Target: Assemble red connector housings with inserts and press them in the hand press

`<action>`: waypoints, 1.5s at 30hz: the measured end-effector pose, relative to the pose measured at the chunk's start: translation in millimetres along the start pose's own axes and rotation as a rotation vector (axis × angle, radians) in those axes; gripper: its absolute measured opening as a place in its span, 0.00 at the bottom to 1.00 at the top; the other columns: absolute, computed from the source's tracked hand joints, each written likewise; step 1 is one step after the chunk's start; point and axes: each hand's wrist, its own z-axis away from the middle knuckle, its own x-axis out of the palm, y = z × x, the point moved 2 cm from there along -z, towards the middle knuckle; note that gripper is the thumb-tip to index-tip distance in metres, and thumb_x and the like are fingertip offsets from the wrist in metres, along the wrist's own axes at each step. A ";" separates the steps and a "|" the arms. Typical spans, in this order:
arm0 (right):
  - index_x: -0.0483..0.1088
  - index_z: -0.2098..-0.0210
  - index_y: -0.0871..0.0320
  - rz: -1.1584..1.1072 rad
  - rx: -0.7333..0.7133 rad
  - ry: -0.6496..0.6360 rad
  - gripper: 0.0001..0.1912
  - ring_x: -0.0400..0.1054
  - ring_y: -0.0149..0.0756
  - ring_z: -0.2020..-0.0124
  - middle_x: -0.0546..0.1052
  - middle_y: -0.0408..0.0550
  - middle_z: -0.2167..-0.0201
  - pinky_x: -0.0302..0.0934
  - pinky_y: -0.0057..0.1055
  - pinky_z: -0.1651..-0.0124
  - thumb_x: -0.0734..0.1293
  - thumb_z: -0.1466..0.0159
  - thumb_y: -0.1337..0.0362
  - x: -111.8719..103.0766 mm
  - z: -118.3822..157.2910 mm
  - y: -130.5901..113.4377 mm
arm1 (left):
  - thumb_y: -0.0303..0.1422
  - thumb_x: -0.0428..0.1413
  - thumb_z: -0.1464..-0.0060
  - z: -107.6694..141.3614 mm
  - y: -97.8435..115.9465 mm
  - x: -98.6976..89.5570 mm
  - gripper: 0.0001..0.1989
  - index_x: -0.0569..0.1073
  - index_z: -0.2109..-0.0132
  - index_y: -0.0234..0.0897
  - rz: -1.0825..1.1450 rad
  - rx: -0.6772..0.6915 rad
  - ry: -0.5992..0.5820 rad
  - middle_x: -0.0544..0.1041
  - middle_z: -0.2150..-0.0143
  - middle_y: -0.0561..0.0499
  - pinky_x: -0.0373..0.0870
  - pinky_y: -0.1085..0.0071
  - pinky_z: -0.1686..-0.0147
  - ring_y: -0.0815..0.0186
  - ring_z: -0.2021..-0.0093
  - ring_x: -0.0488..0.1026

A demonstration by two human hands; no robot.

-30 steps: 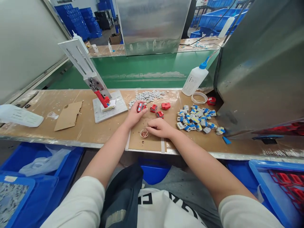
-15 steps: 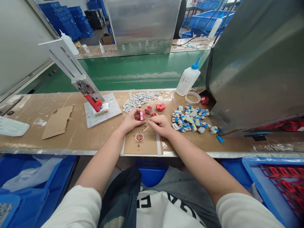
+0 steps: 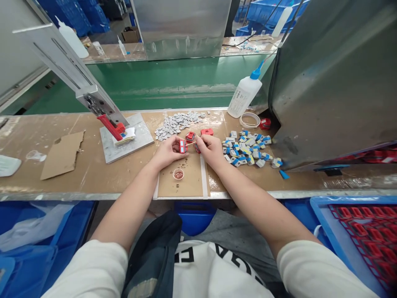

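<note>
- Left of the two hands: the left hand (image 3: 166, 154) grasps a small red piece (image 3: 182, 146) with pale panels, above the worktop (image 3: 97, 176), toward the middle of its near edge.
- The right hand (image 3: 213, 151) pinches a thin stick (image 3: 191, 143), pointed at that piece's side; from here I can't tell whether they touch.
- Nearer the front edge, a little cup (image 3: 178, 174) holds something reddish-brown.
- Just beyond the hands sit red blocks (image 3: 207, 131), then a spread of grey chips (image 3: 178, 123) toward the far edge.
- Rightward, blue-and-white blocks (image 3: 248, 150) lie heaped, with a tape ring (image 3: 249, 120) and white bottle (image 3: 244, 97) behind.
- Leftward stands a red-handled clamp (image 3: 110, 127).
</note>
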 end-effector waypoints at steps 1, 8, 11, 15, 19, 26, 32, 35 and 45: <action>0.53 0.78 0.54 0.010 0.003 -0.007 0.31 0.52 0.30 0.76 0.57 0.39 0.80 0.48 0.32 0.69 0.60 0.26 0.43 0.2 -0.1 0.3 | 0.36 0.76 0.57 -0.2 0.0 0.0 0.29 0.72 0.52 0.36 0.001 -0.004 0.001 0.80 0.62 0.51 0.75 0.70 0.63 0.67 0.65 0.78; 0.55 0.78 0.54 0.079 0.010 -0.046 0.30 0.53 0.31 0.75 0.59 0.40 0.80 0.49 0.32 0.68 0.61 0.26 0.45 3.2 0.4 3.0 | 0.35 0.76 0.58 -0.9 -0.8 0.3 0.29 0.72 0.52 0.36 0.004 -0.026 0.005 0.79 0.65 0.53 0.75 0.71 0.64 0.67 0.67 0.77; 0.52 0.78 0.54 -0.003 -0.023 0.015 0.31 0.51 0.30 0.76 0.56 0.39 0.80 0.49 0.32 0.69 0.61 0.25 0.44 -1.6 1.0 -1.7 | 0.35 0.76 0.58 -1.3 -0.9 0.8 0.29 0.72 0.52 0.36 0.019 -0.026 0.009 0.79 0.65 0.53 0.75 0.71 0.64 0.67 0.67 0.77; 0.52 0.77 0.53 -0.129 -0.217 -0.117 0.29 0.52 0.30 0.77 0.56 0.39 0.80 0.49 0.32 0.69 0.58 0.23 0.46 -6.0 6.7 -15.2 | 0.37 0.77 0.59 -2.9 -1.0 -0.1 0.30 0.72 0.52 0.36 0.023 -0.036 0.011 0.79 0.64 0.53 0.75 0.70 0.64 0.67 0.66 0.77; 0.55 0.79 0.54 0.043 -0.418 -0.508 0.29 0.57 0.32 0.76 0.62 0.41 0.80 0.50 0.33 0.68 0.58 0.22 0.52 7.6 19.0 -27.7 | 0.38 0.77 0.60 -5.0 -0.2 -2.9 0.30 0.72 0.53 0.36 0.038 -0.002 0.032 0.80 0.62 0.51 0.75 0.69 0.61 0.66 0.64 0.78; 0.74 0.67 0.57 0.424 -0.401 -0.581 0.26 0.69 0.37 0.66 0.79 0.50 0.66 0.52 0.33 0.63 0.58 0.21 0.46 -1.2 21.8 -41.9 | 0.40 0.75 0.58 -4.2 3.9 -4.1 0.29 0.71 0.53 0.37 0.042 0.009 0.091 0.80 0.61 0.51 0.76 0.67 0.60 0.64 0.63 0.79; 0.78 0.65 0.56 0.551 0.086 -0.144 0.22 0.71 0.38 0.64 0.79 0.49 0.67 0.55 0.33 0.61 0.60 0.22 0.53 -63.2 -25.5 -14.5 | 0.43 0.73 0.55 -6.1 4.4 -6.2 0.28 0.70 0.53 0.40 0.089 0.028 0.232 0.81 0.59 0.51 0.76 0.69 0.64 0.64 0.64 0.79; 0.82 0.60 0.56 0.583 0.135 -0.239 0.13 0.73 0.40 0.60 0.83 0.49 0.60 0.57 0.33 0.59 0.67 0.26 0.57 -55.5 -66.3 2.5 | 0.43 0.72 0.53 -8.7 3.3 -11.8 0.27 0.70 0.51 0.40 0.076 0.084 0.347 0.81 0.56 0.50 0.76 0.69 0.61 0.65 0.63 0.79; 0.83 0.67 0.59 0.590 0.299 -0.523 0.03 0.73 0.36 0.67 0.84 0.50 0.67 0.63 0.30 0.60 0.76 0.37 0.66 29.8 -125.1 23.4 | 0.43 0.71 0.52 -11.9 -5.4 -19.9 0.28 0.70 0.48 0.39 0.035 0.088 0.388 0.80 0.53 0.50 0.70 0.72 0.67 0.72 0.72 0.74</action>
